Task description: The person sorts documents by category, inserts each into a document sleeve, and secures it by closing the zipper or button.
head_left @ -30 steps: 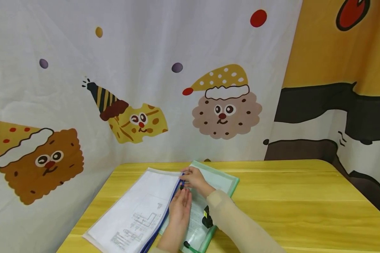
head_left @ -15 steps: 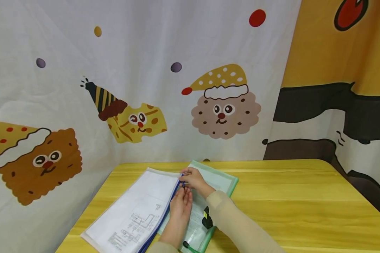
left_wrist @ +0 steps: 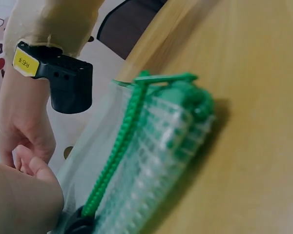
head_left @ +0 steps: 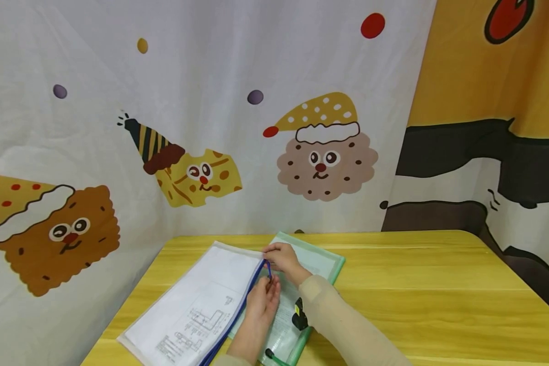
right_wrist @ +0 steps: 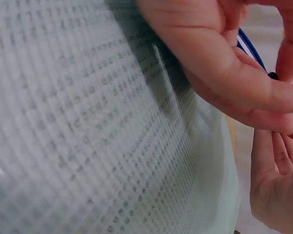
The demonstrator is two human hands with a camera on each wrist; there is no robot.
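A clear pouch [head_left: 183,305] with a blue zipper edge lies to the left, holding white sheets with line drawings. At its far right corner my right hand [head_left: 283,258] pinches the edge. Just below it, my left hand [head_left: 262,301] pinches the end of a short blue zipper pull [head_left: 269,269], which spans the gap between both hands. A small black piece [right_wrist: 273,76] shows by the right fingers in the right wrist view. Under both hands and partly beneath the blue-edged pouch is a green-edged mesh pouch [head_left: 317,254] with printed paper inside. The left fingertips are mostly hidden in the left wrist view.
The green pouch's zipper [left_wrist: 115,156] runs along its near side, and its black-ended pull [head_left: 270,353] lies close to the left forearm. A black camera [head_left: 299,315] sits on the right wrist. Wooden tabletop [head_left: 421,295] extends rightward; a printed curtain [head_left: 256,213] stands behind.
The left hand has shifted slightly right, and more of the blue pull now shows between the hands. The right hand stays at the pouch corner, moved only a little. Both pouches lie nearly unchanged.
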